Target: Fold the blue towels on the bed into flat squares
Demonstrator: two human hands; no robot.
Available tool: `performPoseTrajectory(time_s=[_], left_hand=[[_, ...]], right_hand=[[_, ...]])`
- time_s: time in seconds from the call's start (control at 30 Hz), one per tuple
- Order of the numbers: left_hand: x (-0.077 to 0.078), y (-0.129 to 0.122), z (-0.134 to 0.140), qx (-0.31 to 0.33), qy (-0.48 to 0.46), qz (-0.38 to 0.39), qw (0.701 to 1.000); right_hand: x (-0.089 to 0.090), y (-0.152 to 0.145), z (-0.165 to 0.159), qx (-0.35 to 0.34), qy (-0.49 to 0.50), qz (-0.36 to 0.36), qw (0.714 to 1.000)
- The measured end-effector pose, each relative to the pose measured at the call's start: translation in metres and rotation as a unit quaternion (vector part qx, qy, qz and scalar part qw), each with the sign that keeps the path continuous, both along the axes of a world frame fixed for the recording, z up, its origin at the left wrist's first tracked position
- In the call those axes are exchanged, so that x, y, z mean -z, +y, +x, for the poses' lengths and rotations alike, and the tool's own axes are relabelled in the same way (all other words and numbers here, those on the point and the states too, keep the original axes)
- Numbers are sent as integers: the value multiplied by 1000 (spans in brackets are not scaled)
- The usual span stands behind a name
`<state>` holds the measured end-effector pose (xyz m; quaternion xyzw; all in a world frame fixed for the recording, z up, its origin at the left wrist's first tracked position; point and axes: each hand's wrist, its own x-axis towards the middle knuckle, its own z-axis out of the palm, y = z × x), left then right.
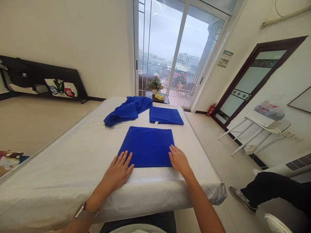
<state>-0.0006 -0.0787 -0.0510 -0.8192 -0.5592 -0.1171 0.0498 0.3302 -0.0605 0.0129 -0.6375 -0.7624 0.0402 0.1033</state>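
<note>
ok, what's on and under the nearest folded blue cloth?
On the nearest cloth, the left hand touches the near-left corner and the right hand the right edge. The pale table cover shows around it; underneath is hidden.

room: tablecloth (80, 152) left of near cloth (148, 145) | obstacles beyond: rumpled cloth (128, 110), far folded cloth (166, 115)

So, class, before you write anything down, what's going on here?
The person's left fingers rest at the near left corner of a folded blue cloth, and the right fingers at its right edge. It lies flat on a covered table. Beyond it lies a second folded cloth, with a rumpled blue heap to that one's left.
</note>
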Motion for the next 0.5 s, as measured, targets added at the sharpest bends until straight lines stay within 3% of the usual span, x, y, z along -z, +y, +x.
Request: performPoseTrajectory(time_s=[0.17, 0.3, 0.5], left_hand=[[-26, -6, 60, 142, -12, 6, 990], [-34, -4, 106, 149, -1, 11, 989], [-28, -7, 106, 160, 12, 13, 987]], right_hand=[[13, 41, -7, 7, -10, -62, 998], [31, 51, -4, 20, -2, -55, 998], [37, 51, 0, 16, 8, -47, 999]])
